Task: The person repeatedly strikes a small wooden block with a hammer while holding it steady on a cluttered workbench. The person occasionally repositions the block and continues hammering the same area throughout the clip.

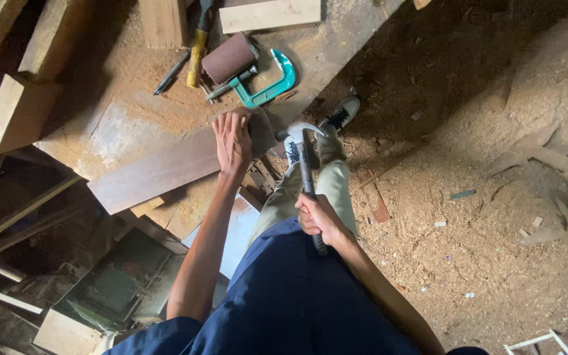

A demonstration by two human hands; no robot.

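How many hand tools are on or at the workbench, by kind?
Steel claw hammer with black handle, in the right hand: 1
Teal metal C-clamp: 1
Yellow-handled tool: 1
Brown sanding roll: 1
Dark thin rod tool: 1
Total: 5
The left hand presses a long brown wooden plank.

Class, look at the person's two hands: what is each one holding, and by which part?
Right hand grips a claw hammer low on its dark handle. Left hand holds nothing; it lies flat on the brown board.

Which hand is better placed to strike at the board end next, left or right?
Right, probably. The right hand grips the claw hammer, its head beside the board end. The left hand lies flat on the board.
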